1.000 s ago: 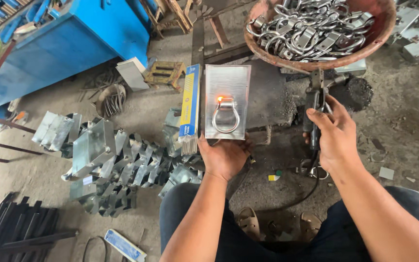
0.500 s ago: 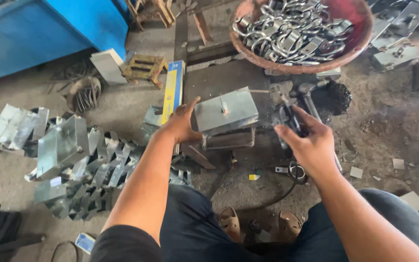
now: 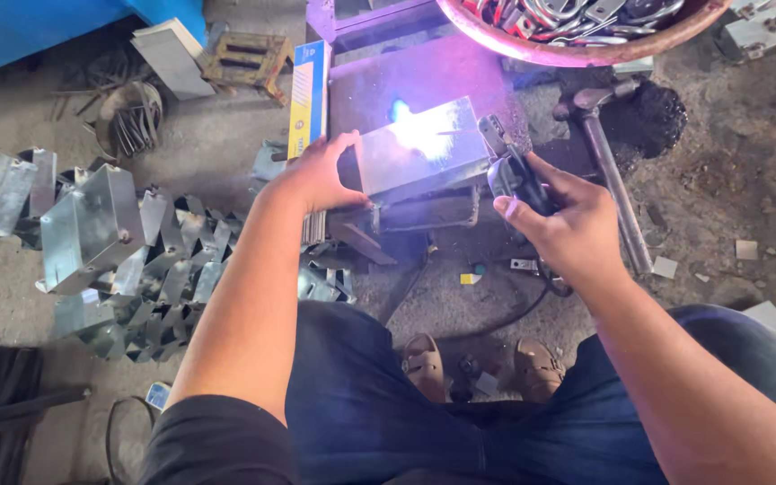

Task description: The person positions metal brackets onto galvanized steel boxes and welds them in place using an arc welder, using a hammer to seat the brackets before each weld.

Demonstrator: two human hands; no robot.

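You are pressing your left hand [image 3: 316, 175] with fingers spread against the left end of the sheet-metal box [image 3: 419, 148], which is lying on the dark steel worktop [image 3: 424, 76] directly ahead, its long axis running left to right between your hands. Your right hand [image 3: 563, 216] is gripping the welding electrode holder [image 3: 507, 162] closed-fisted, just beside the box's right end, the arc glowing on top.
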